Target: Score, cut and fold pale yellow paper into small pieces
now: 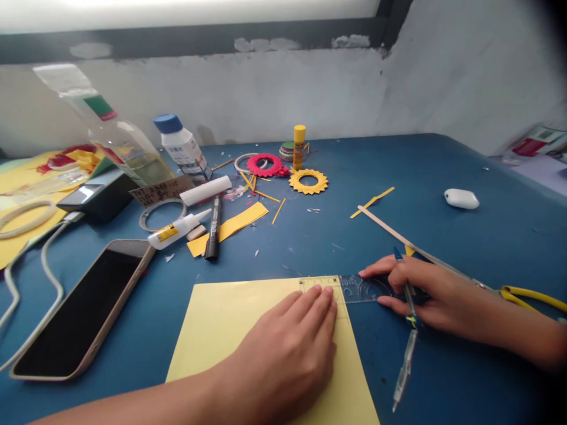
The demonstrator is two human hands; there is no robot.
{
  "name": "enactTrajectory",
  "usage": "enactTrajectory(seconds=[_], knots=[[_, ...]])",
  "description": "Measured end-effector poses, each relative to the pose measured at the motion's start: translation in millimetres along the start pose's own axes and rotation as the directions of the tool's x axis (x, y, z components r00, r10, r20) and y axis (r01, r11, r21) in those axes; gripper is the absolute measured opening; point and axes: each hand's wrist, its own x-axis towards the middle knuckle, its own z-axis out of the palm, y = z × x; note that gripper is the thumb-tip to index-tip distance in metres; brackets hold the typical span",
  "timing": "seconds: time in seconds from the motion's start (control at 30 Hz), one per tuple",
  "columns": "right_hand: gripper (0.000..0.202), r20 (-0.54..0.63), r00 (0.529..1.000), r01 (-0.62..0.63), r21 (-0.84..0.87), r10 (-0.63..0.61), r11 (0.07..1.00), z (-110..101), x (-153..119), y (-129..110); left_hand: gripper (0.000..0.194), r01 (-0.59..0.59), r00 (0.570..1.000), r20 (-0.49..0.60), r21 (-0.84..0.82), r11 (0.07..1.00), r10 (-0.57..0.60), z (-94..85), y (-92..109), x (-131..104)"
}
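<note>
A sheet of yellow paper (212,330) lies on the blue table in front of me. My left hand (292,348) rests flat on it, fingers together and stretched out, with the fingertips at the lower edge of a clear plastic ruler (354,289). The ruler lies across the paper's top right corner and juts out to the right. There my right hand (411,289) grips its end between thumb and fingers. A pen (410,301) is tucked between the fingers of that same hand, slanting down toward me. Short lines show on the paper near the ruler.
Left are a phone (84,313), glue bottle (172,230), black marker (214,227) and tilted clear bottle (133,147). Farther back are a glue stick (299,147), a red paper ring (266,165) and a yellow toothed ring (309,181). Scissors (527,295) lie beyond my right forearm.
</note>
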Motion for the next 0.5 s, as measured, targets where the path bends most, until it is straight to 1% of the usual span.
enactTrajectory(seconds=[0.1,0.23,0.3,0.4,0.47,0.5], knots=[[0.020,-0.024,1.000,0.017,-0.011,-0.017,1.000,0,0,-1,0.036,0.024,0.998,-0.056,-0.041,0.999,-0.026,10.0,-2,-3],[0.022,-0.029,0.998,0.047,-0.056,-0.049,0.997,1,-2,3,0.036,0.033,0.990,-0.131,-0.068,0.997,-0.042,13.9,-3,-6],[0.020,-0.019,0.998,0.053,-0.083,-0.054,0.995,2,-5,7,0.034,0.036,0.989,-0.139,-0.077,0.996,-0.046,15.6,-4,-7],[0.019,0.005,0.999,0.044,-0.100,-0.044,0.994,4,-11,12,0.033,0.041,0.991,-0.120,-0.086,0.995,-0.052,18.1,-5,-8],[0.019,0.014,1.000,0.025,-0.088,-0.024,0.996,4,-14,15,0.034,0.043,0.992,-0.111,-0.082,0.996,-0.052,19.2,-6,-8],[0.019,-0.001,1.000,-0.005,-0.067,0.005,0.998,5,-16,16,0.034,0.043,0.992,-0.112,-0.080,0.996,-0.052,19.5,-6,-9]])
